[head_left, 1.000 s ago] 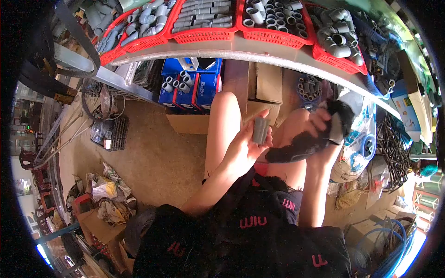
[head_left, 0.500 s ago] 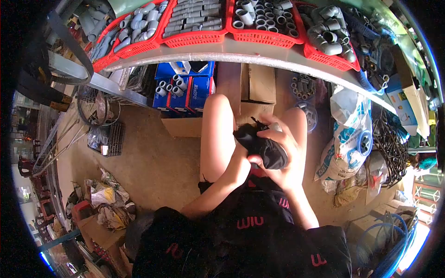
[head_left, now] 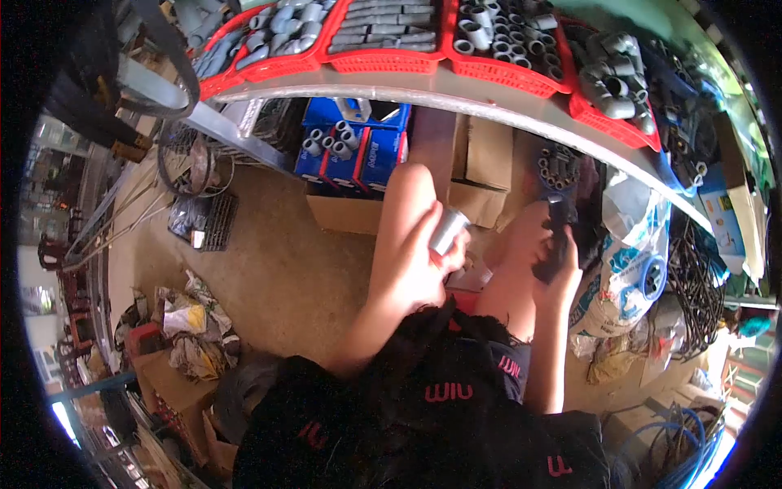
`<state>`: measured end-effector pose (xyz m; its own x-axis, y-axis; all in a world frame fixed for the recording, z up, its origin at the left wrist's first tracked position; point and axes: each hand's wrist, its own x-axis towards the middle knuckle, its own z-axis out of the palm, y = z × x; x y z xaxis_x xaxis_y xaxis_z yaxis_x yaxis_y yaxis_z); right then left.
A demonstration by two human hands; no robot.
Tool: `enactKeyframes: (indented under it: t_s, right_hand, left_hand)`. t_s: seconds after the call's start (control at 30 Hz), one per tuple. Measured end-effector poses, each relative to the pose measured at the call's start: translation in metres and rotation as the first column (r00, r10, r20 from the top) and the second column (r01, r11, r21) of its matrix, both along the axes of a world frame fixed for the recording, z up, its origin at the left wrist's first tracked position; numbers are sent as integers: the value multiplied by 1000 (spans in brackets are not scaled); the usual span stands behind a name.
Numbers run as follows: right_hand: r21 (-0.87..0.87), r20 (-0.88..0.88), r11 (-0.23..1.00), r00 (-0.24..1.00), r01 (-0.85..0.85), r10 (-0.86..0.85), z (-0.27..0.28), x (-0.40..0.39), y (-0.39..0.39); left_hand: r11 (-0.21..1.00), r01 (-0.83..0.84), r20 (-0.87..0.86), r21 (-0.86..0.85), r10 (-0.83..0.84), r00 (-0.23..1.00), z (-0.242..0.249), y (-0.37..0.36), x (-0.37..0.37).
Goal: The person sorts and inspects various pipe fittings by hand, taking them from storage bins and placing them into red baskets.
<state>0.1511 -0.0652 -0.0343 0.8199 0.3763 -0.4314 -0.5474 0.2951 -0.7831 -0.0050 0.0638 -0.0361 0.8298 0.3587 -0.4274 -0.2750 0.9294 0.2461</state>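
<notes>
My left hand (head_left: 415, 265) holds a short grey pipe fitting (head_left: 448, 231) above my left knee, its open end tilted up and to the right. My right hand (head_left: 560, 259) grips a black cloth (head_left: 556, 238) over my right knee, apart from the fitting. I am seated in a black garment with red lettering (head_left: 444, 393), knees bare, facing a metal shelf (head_left: 423, 88).
Red baskets (head_left: 383, 59) of grey pipe fittings line the shelf. Below it stand blue boxes (head_left: 354, 151) and cardboard boxes (head_left: 481, 171). A white printed sack (head_left: 631, 261) and black cable coils (head_left: 696, 269) lie to the right; rags and boxes (head_left: 191, 342) are on the left floor.
Half a second ago both hands were together rubbing the fitting inside the black cloth. Now they have parted: the left holds the bare fitting, the right has drawn the cloth away rightward.
</notes>
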Motion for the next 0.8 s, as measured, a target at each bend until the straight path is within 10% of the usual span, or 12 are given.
enactKeyframes:
  t_s: [0.07, 0.17, 0.33, 0.8]
  right_hand:
    - [2, -54, 1000, 998, 17, -17, -13, 7, -19]
    - [174, -179, 978, 973, -114, 145, -20, 16, -49]
    - [219, -355, 976, 933, 14, 67, -30, 19, -75]
    - [-47, -174, 995, 980, 92, -99, -20, 54, -97]
  left_hand:
    - [897, -339, -195, 283, 399, 896, -11, 36, -6]
    - [711, -334, -231, 619, 570, 788, -63, 110, -27]
    - [-76, 428, -206, 901, 792, 575, -136, 197, -22]
    - [-235, 721, -324, 652, 774, 544, -167, 255, 32]
